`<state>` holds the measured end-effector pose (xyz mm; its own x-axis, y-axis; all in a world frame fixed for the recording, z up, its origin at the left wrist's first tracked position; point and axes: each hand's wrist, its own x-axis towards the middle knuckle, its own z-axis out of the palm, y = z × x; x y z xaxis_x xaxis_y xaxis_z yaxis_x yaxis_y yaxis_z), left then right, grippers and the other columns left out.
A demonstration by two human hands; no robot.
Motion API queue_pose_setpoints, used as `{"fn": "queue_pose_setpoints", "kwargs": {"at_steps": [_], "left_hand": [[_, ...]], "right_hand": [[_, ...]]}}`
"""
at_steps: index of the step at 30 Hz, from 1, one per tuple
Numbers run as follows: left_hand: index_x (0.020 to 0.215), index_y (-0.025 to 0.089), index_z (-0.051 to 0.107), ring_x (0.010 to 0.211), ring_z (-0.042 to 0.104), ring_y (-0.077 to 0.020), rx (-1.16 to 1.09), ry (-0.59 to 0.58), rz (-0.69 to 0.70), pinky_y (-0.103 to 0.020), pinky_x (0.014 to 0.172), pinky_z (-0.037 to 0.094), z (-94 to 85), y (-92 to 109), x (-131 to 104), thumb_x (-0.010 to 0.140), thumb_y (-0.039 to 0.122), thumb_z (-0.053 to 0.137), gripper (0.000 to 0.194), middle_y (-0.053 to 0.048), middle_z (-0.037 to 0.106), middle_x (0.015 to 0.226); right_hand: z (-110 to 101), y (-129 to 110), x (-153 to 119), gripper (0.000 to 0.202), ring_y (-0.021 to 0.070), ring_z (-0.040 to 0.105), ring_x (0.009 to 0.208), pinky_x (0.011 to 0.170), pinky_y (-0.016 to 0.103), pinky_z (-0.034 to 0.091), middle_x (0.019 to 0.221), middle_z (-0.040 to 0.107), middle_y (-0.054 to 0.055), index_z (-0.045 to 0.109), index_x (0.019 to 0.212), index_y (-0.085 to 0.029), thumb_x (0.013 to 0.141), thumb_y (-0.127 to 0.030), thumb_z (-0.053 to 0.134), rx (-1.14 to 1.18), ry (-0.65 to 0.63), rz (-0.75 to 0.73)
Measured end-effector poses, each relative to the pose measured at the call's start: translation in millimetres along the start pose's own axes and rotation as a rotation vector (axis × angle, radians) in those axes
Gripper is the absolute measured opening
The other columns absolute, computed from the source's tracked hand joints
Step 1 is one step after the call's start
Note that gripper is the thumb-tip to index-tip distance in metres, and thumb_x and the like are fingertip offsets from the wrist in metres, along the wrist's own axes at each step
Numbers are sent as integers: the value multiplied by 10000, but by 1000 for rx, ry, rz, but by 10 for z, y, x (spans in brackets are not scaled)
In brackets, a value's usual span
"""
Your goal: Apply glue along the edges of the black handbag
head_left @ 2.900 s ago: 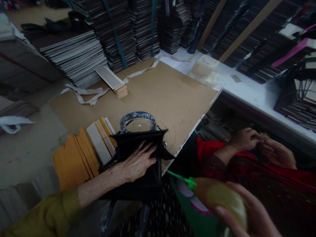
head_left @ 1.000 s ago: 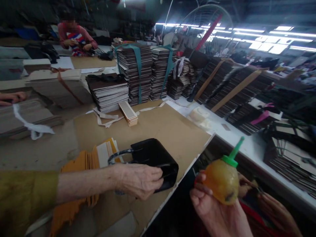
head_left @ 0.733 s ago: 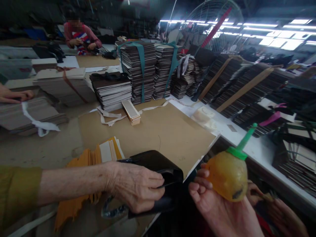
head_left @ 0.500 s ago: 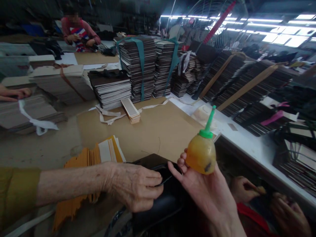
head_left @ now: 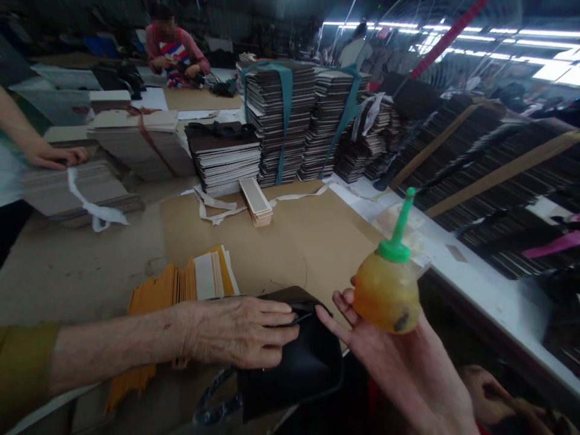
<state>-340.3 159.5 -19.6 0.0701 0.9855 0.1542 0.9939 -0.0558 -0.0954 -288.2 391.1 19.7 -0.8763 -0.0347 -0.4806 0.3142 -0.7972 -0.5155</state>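
- 2 hands at the near edge: the left hand (head_left: 244,331) lies palm down, fingers closed on the top edge of the black handbag (head_left: 294,356); over the last second that bag has slid nearer and now overhangs the brown board (head_left: 312,235).
- The right hand (head_left: 399,356), palm up, cradles the amber glue bottle (head_left: 386,294), green nozzle upright; it has come left, its fingertips close beside the bag.
- Far left, another person's hand (head_left: 54,157) rests on a card stack.
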Motion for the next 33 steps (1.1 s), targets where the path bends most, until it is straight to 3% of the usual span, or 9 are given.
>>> {"fn": "queue_pose_setpoints", "kwargs": {"at_steps": [7, 10, 15, 18, 19, 22, 26, 29, 33], "left_hand": [[868, 190, 597, 1165, 478, -182, 17, 26, 19, -321, 1127, 293, 1, 52, 17, 948, 146, 376, 239, -30, 543, 1248], [854, 195, 591, 1146, 489, -177, 27, 34, 3, -319, 1116, 299, -11, 34, 11, 953, 143, 363, 254, -21, 555, 1230], [872, 198, 591, 1151, 494, -185, 51, -22, 2, -326, 1119, 296, -25, 13, 9, 954, 139, 334, 276, -25, 551, 1239], [929, 174, 571, 1227, 441, -203, -20, -112, -44, -328, 1163, 240, -68, 76, -6, 899, 162, 495, 83, -60, 494, 1312], [956, 157, 562, 1261, 409, -216, -98, -143, -90, -331, 1176, 225, -106, 111, -16, 837, 176, 602, 128, -82, 468, 1341], [1157, 110, 500, 1341, 299, -287, -463, -230, -307, -412, 1150, 296, -300, 251, -27, 660, 198, 772, 573, -152, 332, 1440], [1323, 191, 378, 1279, 404, -296, -795, -255, -768, -431, 1017, 456, -421, 501, 148, 793, 95, 550, 565, -161, 260, 1472], [1325, 185, 365, 1207, 475, -328, -705, -84, -1139, -462, 962, 497, -106, 673, 370, 723, 95, 586, 647, -190, 250, 1466], [1432, 184, 176, 1283, 393, -307, -666, 133, -1300, -494, 1051, 416, 403, 726, 483, 724, 42, 544, 810, -154, 207, 1494]], "right_hand": [[39, -117, 227, 373, 241, 639, 911, 912, 546, 478, 876, 695, 98, 683, 935, -188, 756, -514, 669, -167, -155, 209], [40, -142, 266, 416, 250, 633, 943, 937, 576, 451, 928, 690, 103, 668, 984, -191, 738, -525, 683, -221, -148, 276], [114, -132, 340, 401, 276, 601, 1002, 904, 585, 469, 996, 656, 82, 625, 1060, -209, 786, -502, 639, -316, -152, 249], [209, -128, 393, 442, 268, 584, 1002, 849, 551, 509, 1127, 600, 92, 561, 1160, -215, 815, -490, 604, -375, -152, 270], [241, -124, 411, 439, 262, 584, 991, 829, 538, 520, 1147, 589, 90, 540, 1183, -223, 831, -483, 583, -388, -147, 279], [316, -93, 455, 365, 244, 598, 944, 787, 510, 539, 1077, 602, 65, 525, 1174, -232, 886, -455, 497, -383, -118, 314], [339, 8, 482, 353, 230, 612, 905, 767, 442, 545, 999, 603, 82, 557, 1074, -183, 916, -470, 423, -330, -81, 304], [317, 96, 495, 379, 231, 613, 906, 787, 413, 538, 966, 603, 120, 548, 1048, -148, 914, -480, 421, -274, -1, 260], [299, 173, 531, 400, 249, 600, 973, 839, 432, 516, 971, 604, 143, 564, 1024, -141, 898, -501, 445, -175, 83, 226]]}}
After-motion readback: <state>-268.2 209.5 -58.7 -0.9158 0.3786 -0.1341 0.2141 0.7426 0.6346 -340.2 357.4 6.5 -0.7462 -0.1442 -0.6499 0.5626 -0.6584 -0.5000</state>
